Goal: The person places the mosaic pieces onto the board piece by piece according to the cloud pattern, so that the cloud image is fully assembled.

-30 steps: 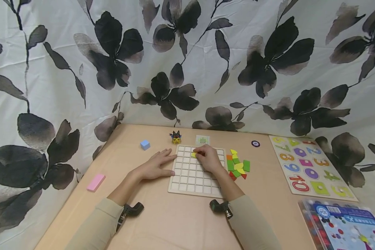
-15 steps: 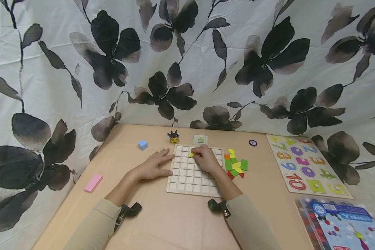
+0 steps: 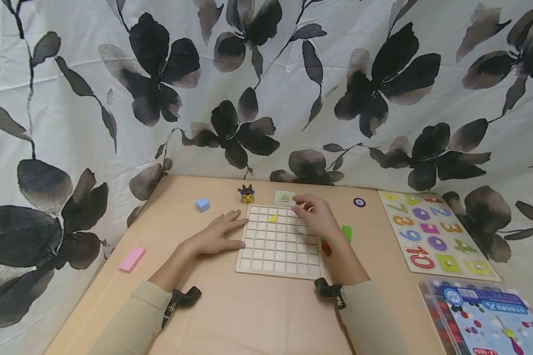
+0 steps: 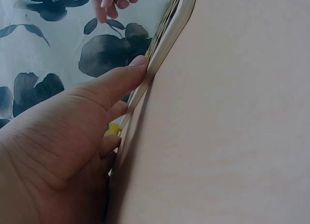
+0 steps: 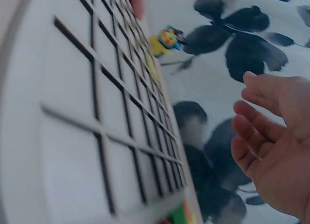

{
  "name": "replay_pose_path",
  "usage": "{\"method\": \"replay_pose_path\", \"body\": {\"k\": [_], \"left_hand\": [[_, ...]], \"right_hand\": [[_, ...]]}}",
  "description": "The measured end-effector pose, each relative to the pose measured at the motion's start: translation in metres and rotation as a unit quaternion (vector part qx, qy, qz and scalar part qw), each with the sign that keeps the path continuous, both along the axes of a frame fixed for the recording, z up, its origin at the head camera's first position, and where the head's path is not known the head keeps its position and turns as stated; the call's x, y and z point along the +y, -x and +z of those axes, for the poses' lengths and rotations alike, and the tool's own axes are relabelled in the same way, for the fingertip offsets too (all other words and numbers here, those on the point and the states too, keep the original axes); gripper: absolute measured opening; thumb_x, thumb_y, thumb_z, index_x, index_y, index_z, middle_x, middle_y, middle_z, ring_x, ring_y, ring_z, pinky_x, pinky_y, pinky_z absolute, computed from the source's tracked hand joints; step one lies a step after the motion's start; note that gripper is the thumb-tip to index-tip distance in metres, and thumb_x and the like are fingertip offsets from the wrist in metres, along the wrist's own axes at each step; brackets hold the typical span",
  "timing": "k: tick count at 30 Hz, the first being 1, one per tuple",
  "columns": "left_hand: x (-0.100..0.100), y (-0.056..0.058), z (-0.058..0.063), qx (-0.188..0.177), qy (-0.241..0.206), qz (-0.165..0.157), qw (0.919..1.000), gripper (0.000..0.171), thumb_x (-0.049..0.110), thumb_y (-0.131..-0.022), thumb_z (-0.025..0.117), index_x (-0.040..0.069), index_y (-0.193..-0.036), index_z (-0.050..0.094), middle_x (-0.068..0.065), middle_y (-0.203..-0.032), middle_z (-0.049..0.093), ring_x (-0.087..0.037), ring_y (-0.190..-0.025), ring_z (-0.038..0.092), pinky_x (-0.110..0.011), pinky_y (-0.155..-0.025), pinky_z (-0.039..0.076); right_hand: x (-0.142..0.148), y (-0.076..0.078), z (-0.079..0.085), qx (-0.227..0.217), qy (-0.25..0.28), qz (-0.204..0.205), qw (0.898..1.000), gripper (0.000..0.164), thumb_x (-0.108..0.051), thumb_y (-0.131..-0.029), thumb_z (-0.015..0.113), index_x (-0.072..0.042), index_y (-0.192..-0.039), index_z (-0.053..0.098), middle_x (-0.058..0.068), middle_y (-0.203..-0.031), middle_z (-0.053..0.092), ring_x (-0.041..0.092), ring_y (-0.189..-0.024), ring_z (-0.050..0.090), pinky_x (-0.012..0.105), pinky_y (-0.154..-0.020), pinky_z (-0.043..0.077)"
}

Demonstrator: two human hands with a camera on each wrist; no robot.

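Observation:
A white grid board [image 3: 266,255] with a pale wooden frame lies on the table. One yellow square tile [image 3: 272,219] sits in a cell near its far edge. My left hand [image 3: 215,235] rests at the board's left edge with fingers spread; in the left wrist view its thumb [image 4: 131,71] touches the frame. Above the board's far right part is my right hand [image 3: 315,217], its fingers loosely bent with nothing between them, as the right wrist view also shows. Under the right forearm, partly hidden, lie loose tiles, among them a green tile [image 3: 347,232] and a red tile [image 3: 326,248].
Behind the board stand a small yellow figurine [image 3: 247,194] and a card [image 3: 285,197]. A blue cube [image 3: 202,205] and a pink block [image 3: 132,260] lie left. Right are a dark round disc [image 3: 359,202], a number puzzle board [image 3: 431,236] and a clear box [image 3: 484,315].
My right hand has let go of the yellow tile, which stays in the grid, and has moved right, over toward the loose tiles. The left hand has kept its place.

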State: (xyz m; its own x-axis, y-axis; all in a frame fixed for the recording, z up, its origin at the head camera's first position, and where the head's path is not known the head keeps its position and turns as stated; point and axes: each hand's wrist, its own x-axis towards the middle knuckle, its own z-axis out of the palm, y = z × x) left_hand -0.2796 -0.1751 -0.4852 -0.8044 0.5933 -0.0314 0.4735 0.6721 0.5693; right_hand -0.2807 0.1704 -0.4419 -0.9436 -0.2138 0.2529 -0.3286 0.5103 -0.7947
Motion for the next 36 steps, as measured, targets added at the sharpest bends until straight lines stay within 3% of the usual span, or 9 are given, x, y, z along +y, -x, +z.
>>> {"method": "replay_pose_path", "body": {"k": [4, 13, 21, 26, 31, 36], "left_hand": [[0.000, 0.000, -0.002, -0.003, 0.004, 0.000, 1.0000, 0.081, 0.057, -0.094, 0.070, 0.023, -0.162, 0.041, -0.016, -0.175, 0.014, -0.037, -0.163, 0.007, -0.055, -0.132, 0.002], [-0.001, -0.001, -0.002, -0.007, 0.005, 0.003, 1.0000, 0.081, 0.058, -0.094, 0.069, 0.024, -0.162, 0.041, -0.015, -0.175, 0.014, -0.036, -0.163, 0.007, -0.056, -0.132, 0.002], [-0.001, -0.001, -0.001, -0.003, 0.002, 0.006, 1.0000, 0.081, 0.056, -0.095, 0.070, 0.022, -0.162, 0.041, -0.016, -0.175, 0.015, -0.038, -0.163, 0.007, -0.058, -0.132, 0.003], [-0.001, -0.001, -0.002, -0.001, -0.002, 0.005, 1.0000, 0.080, 0.055, -0.095, 0.071, 0.021, -0.161, 0.041, -0.016, -0.174, 0.015, -0.039, -0.162, 0.008, -0.059, -0.131, 0.003], [0.000, 0.001, -0.001, -0.004, 0.003, 0.005, 1.0000, 0.080, 0.055, -0.095, 0.070, 0.023, -0.162, 0.041, -0.015, -0.175, 0.014, -0.037, -0.163, 0.007, -0.058, -0.132, 0.002], [0.002, 0.002, 0.000, -0.006, 0.006, 0.004, 1.0000, 0.080, 0.055, -0.095, 0.071, 0.024, -0.162, 0.040, -0.015, -0.175, 0.014, -0.037, -0.163, 0.007, -0.057, -0.132, 0.002]], "right_hand": [[0.016, -0.004, 0.005, 0.009, -0.026, -0.005, 1.000, 0.032, -0.021, -0.102, 0.070, -0.013, -0.133, 0.071, 0.008, -0.118, 0.071, 0.022, -0.097, 0.062, 0.030, -0.079, 0.054], [0.046, -0.006, 0.012, -0.006, -0.048, -0.037, 0.998, 0.036, -0.024, -0.103, 0.068, -0.014, -0.137, 0.067, 0.009, -0.124, 0.069, 0.026, -0.102, 0.059, 0.026, -0.075, 0.055], [0.065, 0.003, 0.001, -0.026, -0.097, -0.051, 0.994, 0.039, -0.019, -0.101, 0.071, -0.009, -0.138, 0.066, 0.014, -0.129, 0.067, 0.027, -0.103, 0.057, 0.027, -0.075, 0.053], [0.071, 0.007, -0.010, -0.069, -0.131, -0.049, 0.988, 0.039, -0.016, -0.099, 0.072, -0.004, -0.136, 0.068, 0.016, -0.122, 0.066, 0.028, -0.097, 0.054, 0.029, -0.071, 0.050], [0.073, 0.008, -0.017, -0.081, -0.147, -0.040, 0.985, 0.035, -0.012, -0.099, 0.071, -0.003, -0.133, 0.070, 0.015, -0.116, 0.065, 0.027, -0.092, 0.054, 0.032, -0.072, 0.049], [0.073, 0.010, -0.024, -0.087, -0.162, -0.039, 0.982, 0.033, -0.010, -0.100, 0.069, -0.002, -0.132, 0.070, 0.018, -0.129, 0.066, 0.031, -0.105, 0.057, 0.040, -0.089, 0.053]]}}
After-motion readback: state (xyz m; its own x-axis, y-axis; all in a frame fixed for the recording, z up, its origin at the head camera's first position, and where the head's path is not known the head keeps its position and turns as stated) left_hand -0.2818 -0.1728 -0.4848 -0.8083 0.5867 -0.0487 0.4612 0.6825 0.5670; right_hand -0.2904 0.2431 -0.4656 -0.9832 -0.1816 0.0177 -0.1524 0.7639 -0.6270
